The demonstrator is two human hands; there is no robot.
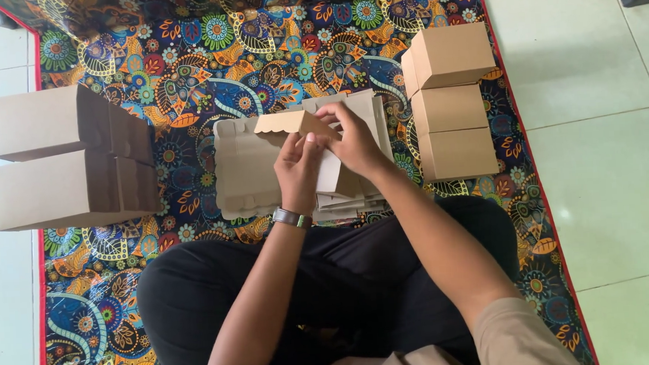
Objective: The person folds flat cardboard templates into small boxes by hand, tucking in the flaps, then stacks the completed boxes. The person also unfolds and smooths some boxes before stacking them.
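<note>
I sit cross-legged on a patterned mat (209,56). Both hands hold a brown cardboard box piece (293,122) above a stack of flat cardboard blanks (245,171). My left hand (300,167), with a wristwatch on the wrist, grips the piece from below. The fingers of my right hand (352,141) press on the piece's right end from above. The piece is partly folded, with a scalloped edge on its left flap.
Two large closed cardboard boxes (68,161) lie at the left of the mat. A pile of three smaller folded boxes (452,104) stands at the right. Pale floor tiles (599,119) border the mat on both sides. My legs fill the near mat.
</note>
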